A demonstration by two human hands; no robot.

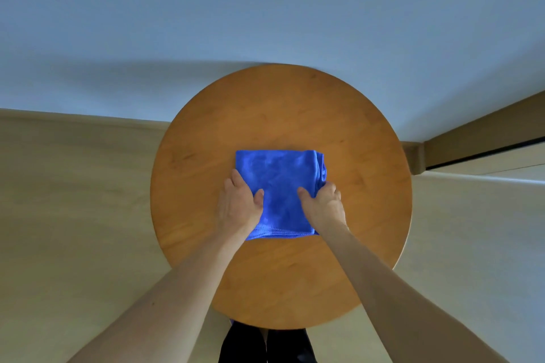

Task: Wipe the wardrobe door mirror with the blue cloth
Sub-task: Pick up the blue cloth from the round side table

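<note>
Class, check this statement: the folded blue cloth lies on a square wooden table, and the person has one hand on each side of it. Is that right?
Not quite. The table is round, not square; the head view shows its circular wooden top. The rest stands: the folded blue cloth lies on it, with the left hand on its left side and the right hand on its right.

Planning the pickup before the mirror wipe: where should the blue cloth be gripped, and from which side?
Probably the two side edges near the front. The blue cloth lies folded flat on the round table, so pinch from above: the left hand and right hand already sit there, thumbs on top. The right edge shows bunched layers, so grab them all, or it may unfold.
</note>
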